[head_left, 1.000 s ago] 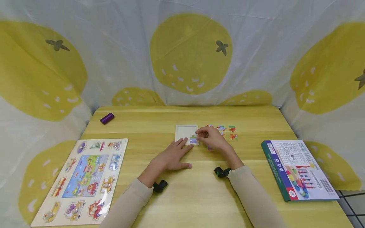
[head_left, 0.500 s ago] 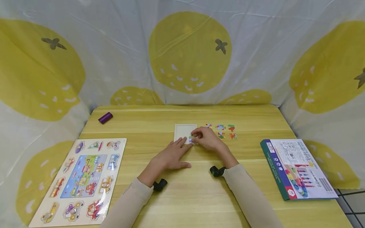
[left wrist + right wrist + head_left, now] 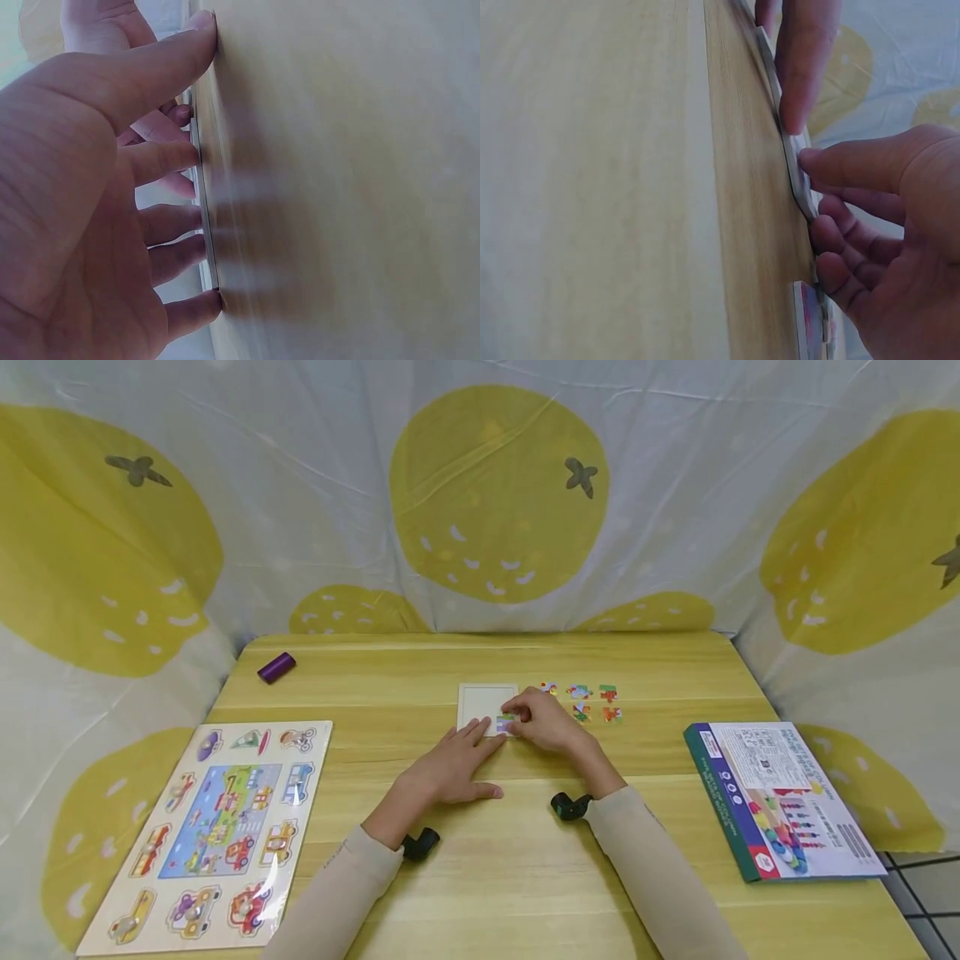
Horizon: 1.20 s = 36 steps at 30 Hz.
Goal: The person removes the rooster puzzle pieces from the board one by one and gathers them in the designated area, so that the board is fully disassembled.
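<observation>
A small pale puzzle tray point(image 3: 480, 697) lies mid-table. In its lower right part sits a puzzle piece point(image 3: 501, 725) in lilac and green. My left hand point(image 3: 450, 768) spreads its fairly straight fingers along the tray's near left edge; in the left wrist view several fingertips point(image 3: 187, 217) press at that edge. Over the tray's right side, my right hand point(image 3: 551, 722) has thumb and index finger pinched at a puzzle piece, mostly hidden by the fingers. The right wrist view shows the thumb point(image 3: 840, 163) right at the tray's rim, with the other fingers curled.
Several loose puzzle pieces point(image 3: 579, 692) lie right of the tray, partly behind my right hand. A wooden vehicle puzzle board point(image 3: 307, 743) lies at left, a purple cylinder point(image 3: 277, 667) at back left. A flat box point(image 3: 780, 802) lies at right. A patterned curtain point(image 3: 660, 485) encloses the table.
My right hand has moved left, from the tray's right edge to over its lower right part, and then stayed there. The left hand keeps its place.
</observation>
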{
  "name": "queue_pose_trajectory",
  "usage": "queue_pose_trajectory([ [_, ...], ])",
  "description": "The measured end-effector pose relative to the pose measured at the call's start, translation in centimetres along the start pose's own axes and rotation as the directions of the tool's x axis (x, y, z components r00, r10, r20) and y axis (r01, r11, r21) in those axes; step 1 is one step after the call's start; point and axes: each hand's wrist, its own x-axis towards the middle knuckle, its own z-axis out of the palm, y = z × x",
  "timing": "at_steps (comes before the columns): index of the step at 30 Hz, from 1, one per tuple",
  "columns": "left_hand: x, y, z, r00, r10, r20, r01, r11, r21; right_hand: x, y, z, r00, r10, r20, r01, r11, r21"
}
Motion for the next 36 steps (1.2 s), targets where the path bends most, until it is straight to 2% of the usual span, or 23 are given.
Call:
queue_pose_trajectory([
  [12,0.1,0.0,-0.2,1.000,-0.002,0.001,0.002,1.000,0.003,-0.1,-0.2,-0.2,1.000,0.007,-0.013,-0.007,1.000,0.024],
  [22,-0.1,0.0,0.0,1.000,0.007,-0.003,-0.007,1.000,-0.004,-0.1,-0.2,-0.3,0.998,-0.036,-0.047,0.040,0.995,0.086],
  [31,0.0,-0.1,0.1,1.000,0.007,0.003,-0.007,1.000,0.000,-0.3,0.0,-0.3,0.998,-0.005,-0.061,0.014,0.989,0.145],
  [36,0.0,-0.1,0.1,1.000,0.006,0.005,-0.006,1.000,-0.003,-1.1,-0.1,-1.0,0.996,0.033,-0.085,-0.016,0.982,0.187],
])
